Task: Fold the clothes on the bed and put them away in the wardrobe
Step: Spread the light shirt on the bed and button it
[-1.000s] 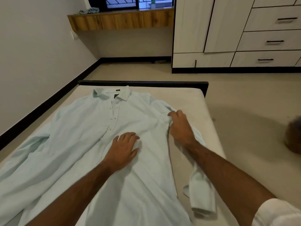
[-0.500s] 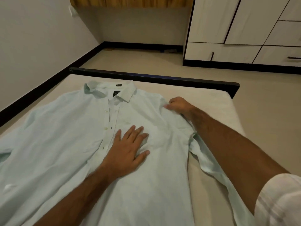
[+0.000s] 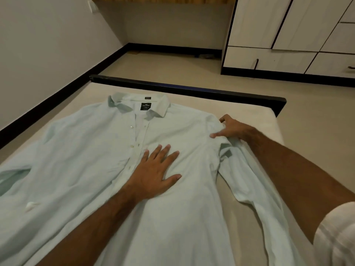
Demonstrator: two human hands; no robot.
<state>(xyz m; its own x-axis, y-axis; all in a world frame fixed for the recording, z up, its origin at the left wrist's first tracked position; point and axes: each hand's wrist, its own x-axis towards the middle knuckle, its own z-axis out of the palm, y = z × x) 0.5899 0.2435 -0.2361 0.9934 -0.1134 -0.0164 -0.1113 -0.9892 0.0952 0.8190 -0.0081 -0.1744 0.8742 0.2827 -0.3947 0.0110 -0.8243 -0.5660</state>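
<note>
Pale mint cotton button-up shirt [image 3: 80, 169] spread face-up on bed [image 3: 255, 120]. Left hand [image 3: 155, 173] flat, fingers straight, pinning chest; right hand [image 3: 233, 129] pinches shoulder seam, likely tensioning out wrinkles before folding.

Wooden shelf [image 3: 161, 0] top edge; wall switch [image 3: 91, 5] beside it
</note>
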